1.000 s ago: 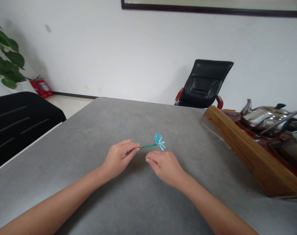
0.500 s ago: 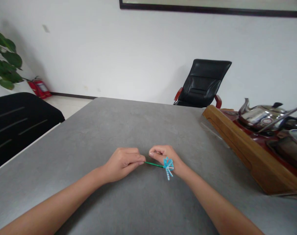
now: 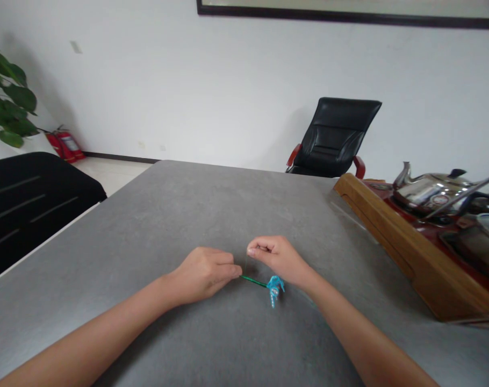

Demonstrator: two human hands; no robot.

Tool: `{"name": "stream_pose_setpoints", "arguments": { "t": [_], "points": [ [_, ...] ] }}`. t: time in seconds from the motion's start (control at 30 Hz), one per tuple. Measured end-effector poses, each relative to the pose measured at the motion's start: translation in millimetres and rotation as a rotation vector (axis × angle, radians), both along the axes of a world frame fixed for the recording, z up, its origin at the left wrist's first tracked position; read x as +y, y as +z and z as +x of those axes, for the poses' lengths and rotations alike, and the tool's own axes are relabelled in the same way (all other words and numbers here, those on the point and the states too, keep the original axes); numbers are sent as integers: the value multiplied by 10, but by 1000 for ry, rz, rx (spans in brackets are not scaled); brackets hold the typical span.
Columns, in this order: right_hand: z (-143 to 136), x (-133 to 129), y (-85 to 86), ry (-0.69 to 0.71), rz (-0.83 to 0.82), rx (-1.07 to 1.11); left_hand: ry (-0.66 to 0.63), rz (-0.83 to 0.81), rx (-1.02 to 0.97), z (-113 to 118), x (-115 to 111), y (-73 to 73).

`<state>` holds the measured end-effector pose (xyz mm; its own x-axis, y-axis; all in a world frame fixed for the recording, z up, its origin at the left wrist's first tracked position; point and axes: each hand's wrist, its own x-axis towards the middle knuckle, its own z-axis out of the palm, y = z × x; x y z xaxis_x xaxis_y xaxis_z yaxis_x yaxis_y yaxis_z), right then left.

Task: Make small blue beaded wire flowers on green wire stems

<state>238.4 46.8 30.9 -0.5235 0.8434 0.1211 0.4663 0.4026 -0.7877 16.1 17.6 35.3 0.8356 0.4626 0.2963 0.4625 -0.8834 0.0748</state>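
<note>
Near the middle of the grey table [image 3: 212, 204], my left hand [image 3: 208, 272] pinches the end of a thin green stem [image 3: 254, 281]. At the stem's right end is a blue and white beaded flower [image 3: 274, 290], just below my right wrist. My right hand [image 3: 279, 257] is closed in a pinch a little above the stem. A very thin thread [image 3: 246, 262] runs down from its fingertips toward the left fingertips.
A wooden tea tray [image 3: 414, 258] with a steel kettle [image 3: 433, 191] and a glass pot [image 3: 476, 244] stands on the right. Behind the table is a black chair [image 3: 337, 134]; another black chair [image 3: 38, 204] is at the left.
My right hand has risen slightly, apart from the flower. The stem and flower have dropped a little and turned, and my left hand has shifted slightly down.
</note>
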Motion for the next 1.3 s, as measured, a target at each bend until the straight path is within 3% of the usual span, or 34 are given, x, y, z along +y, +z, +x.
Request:
{"name": "stream_pose_setpoints", "arguments": {
  "t": [0.17, 0.33, 0.6, 0.83, 1.1, 1.3],
  "points": [
    [-41, -93, 152, 10, 150, -86, 54, 3, 25, -8, 20, -53],
    [-99, -254, 304, 44, 315, -170, 220, -75, -60, -46, 74, -87],
    [-154, -388, 331, 33, 488, -378, 419, -147, -227, -82, 108, -103],
    [-203, -407, 238, 43, 459, -456, 480, -208, -371, -78, 109, -84],
    [-173, -234, 16, 36, 257, -293, 379, -284, -510, -56, 100, -50],
    [-109, -122, -165, -30, 119, -133, 252, -336, -488, -42, 62, -10]
  ]
}}
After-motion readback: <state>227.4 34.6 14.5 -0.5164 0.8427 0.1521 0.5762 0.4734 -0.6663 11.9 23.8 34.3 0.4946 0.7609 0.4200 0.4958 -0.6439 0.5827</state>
